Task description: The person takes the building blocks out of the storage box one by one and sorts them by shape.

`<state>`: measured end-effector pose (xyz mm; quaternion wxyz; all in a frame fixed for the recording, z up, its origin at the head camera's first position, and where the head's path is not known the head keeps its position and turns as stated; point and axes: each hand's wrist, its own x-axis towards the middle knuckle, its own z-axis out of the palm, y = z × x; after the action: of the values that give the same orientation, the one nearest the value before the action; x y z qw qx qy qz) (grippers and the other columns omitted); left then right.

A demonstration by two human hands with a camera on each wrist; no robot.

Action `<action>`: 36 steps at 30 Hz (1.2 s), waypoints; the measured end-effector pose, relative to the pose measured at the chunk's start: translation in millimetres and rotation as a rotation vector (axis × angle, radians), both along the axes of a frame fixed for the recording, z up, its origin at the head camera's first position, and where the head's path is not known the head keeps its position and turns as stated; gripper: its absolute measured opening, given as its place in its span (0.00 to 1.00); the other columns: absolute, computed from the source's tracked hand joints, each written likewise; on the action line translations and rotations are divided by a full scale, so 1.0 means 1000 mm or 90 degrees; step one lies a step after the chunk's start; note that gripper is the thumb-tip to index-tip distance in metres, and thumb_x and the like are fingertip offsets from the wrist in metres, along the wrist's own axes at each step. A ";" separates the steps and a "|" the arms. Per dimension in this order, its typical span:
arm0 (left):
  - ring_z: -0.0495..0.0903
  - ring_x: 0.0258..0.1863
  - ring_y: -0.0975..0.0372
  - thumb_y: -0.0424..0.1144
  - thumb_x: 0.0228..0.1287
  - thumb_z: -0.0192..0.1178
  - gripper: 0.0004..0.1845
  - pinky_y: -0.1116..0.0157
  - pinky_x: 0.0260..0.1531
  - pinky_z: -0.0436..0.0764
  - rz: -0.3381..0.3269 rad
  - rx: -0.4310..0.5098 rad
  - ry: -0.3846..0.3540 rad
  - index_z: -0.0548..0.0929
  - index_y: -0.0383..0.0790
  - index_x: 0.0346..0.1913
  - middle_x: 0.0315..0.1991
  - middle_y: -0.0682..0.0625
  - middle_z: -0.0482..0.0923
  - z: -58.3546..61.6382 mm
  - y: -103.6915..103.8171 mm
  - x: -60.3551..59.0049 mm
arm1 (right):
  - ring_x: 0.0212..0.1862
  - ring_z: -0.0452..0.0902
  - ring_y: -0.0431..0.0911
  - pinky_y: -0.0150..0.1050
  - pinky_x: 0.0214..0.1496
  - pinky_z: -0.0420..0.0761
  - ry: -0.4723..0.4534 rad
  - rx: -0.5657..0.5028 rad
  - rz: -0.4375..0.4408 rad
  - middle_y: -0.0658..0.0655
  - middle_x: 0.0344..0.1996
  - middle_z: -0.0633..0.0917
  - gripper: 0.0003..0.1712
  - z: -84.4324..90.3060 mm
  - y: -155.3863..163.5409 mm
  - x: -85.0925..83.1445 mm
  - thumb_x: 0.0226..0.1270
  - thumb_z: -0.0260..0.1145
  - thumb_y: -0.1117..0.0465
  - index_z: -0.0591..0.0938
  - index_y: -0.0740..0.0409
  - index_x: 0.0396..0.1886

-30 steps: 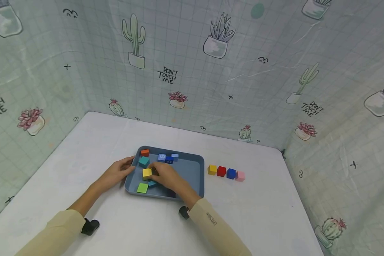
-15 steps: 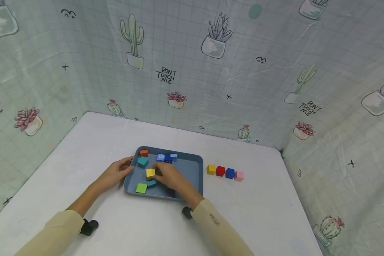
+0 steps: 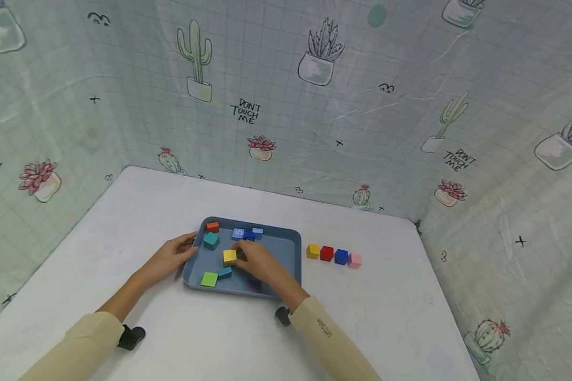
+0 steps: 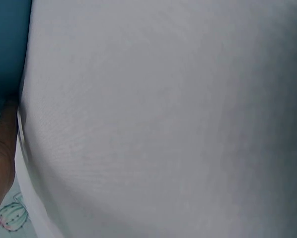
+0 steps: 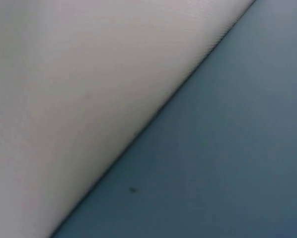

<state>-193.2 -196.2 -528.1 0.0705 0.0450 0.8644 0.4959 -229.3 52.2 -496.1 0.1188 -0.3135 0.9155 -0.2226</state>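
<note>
A blue-grey tray [image 3: 293, 259] lies on the white table. At its left rim is my left hand [image 3: 169, 257], thumb over the edge and fingers along the outer side; the left wrist view shows a finger [image 4: 7, 126] against the tray wall. My right hand [image 3: 259, 262] reaches over the tray and pinches a yellow cube [image 3: 230, 257] between thumb and fingers. Around it in the tray are a teal block [image 3: 212, 241], an orange block [image 3: 212, 227], a green block [image 3: 209, 279], a blue-teal block [image 3: 224, 272] and several blue blocks [image 3: 238, 234]. The right wrist view shows only tray and table surface.
To the right of the tray stands a row on the table: another yellow cube [image 3: 313, 251], a red cube [image 3: 326, 253], a dark blue cube [image 3: 341, 257] and a pink cube [image 3: 355, 260]. A patterned curtain [image 3: 286, 106] hangs behind and beside the table.
My right hand has shifted slightly to the right with the yellow cube in its fingers, away from the tray's left side. The left hand stays at the tray's rim.
</note>
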 end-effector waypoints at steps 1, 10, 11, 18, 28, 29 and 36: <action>0.65 0.61 0.41 0.44 0.70 0.53 0.33 0.48 0.59 0.68 0.000 0.002 0.000 0.57 0.30 0.70 0.65 0.30 0.61 0.000 0.000 0.000 | 0.46 0.76 0.35 0.23 0.46 0.75 0.002 0.000 -0.001 0.49 0.47 0.81 0.19 0.000 0.001 0.000 0.64 0.66 0.57 0.77 0.55 0.53; 0.64 0.62 0.40 0.43 0.71 0.53 0.33 0.48 0.59 0.67 -0.010 0.010 0.003 0.57 0.30 0.70 0.65 0.30 0.61 0.003 0.002 0.001 | 0.45 0.77 0.36 0.24 0.45 0.76 -0.019 -0.001 -0.022 0.49 0.47 0.80 0.20 0.004 0.009 -0.002 0.64 0.66 0.59 0.76 0.55 0.54; 0.64 0.62 0.40 0.43 0.71 0.53 0.33 0.47 0.59 0.67 -0.009 0.009 0.003 0.56 0.30 0.70 0.65 0.30 0.60 0.004 0.002 0.001 | 0.45 0.77 0.36 0.23 0.44 0.76 -0.022 -0.003 -0.024 0.50 0.47 0.80 0.20 0.005 0.010 -0.003 0.64 0.66 0.59 0.76 0.55 0.55; 0.64 0.62 0.40 0.44 0.71 0.53 0.33 0.47 0.59 0.67 -0.010 0.003 0.003 0.56 0.30 0.71 0.65 0.30 0.60 0.005 0.000 0.001 | 0.46 0.77 0.37 0.23 0.44 0.77 -0.026 -0.006 -0.029 0.51 0.49 0.80 0.20 0.010 0.017 -0.004 0.65 0.65 0.59 0.76 0.56 0.55; 0.64 0.61 0.40 0.43 0.71 0.52 0.33 0.47 0.59 0.67 -0.018 0.004 0.006 0.56 0.29 0.70 0.65 0.29 0.60 0.006 0.002 0.002 | 0.45 0.78 0.38 0.23 0.44 0.77 -0.006 -0.009 -0.023 0.52 0.48 0.80 0.20 0.005 0.028 -0.003 0.64 0.66 0.60 0.76 0.57 0.55; 0.64 0.61 0.40 0.43 0.71 0.52 0.33 0.47 0.59 0.67 -0.017 0.005 0.006 0.56 0.29 0.70 0.65 0.29 0.60 0.006 0.002 0.002 | 0.45 0.79 0.38 0.23 0.44 0.77 -0.004 -0.008 -0.024 0.52 0.48 0.81 0.20 0.005 0.029 -0.003 0.64 0.66 0.60 0.76 0.57 0.55; 0.65 0.61 0.40 0.43 0.71 0.52 0.33 0.47 0.59 0.67 -0.018 0.007 0.009 0.56 0.29 0.70 0.64 0.29 0.61 0.006 0.001 0.004 | 0.44 0.78 0.39 0.25 0.44 0.78 -0.009 -0.008 -0.040 0.52 0.47 0.81 0.19 0.012 0.036 -0.001 0.64 0.66 0.60 0.76 0.56 0.54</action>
<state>-189.3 -194.9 -522.3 0.0711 0.0613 0.8613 0.4993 -230.7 88.3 -484.4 0.1159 -0.2838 0.9226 -0.2342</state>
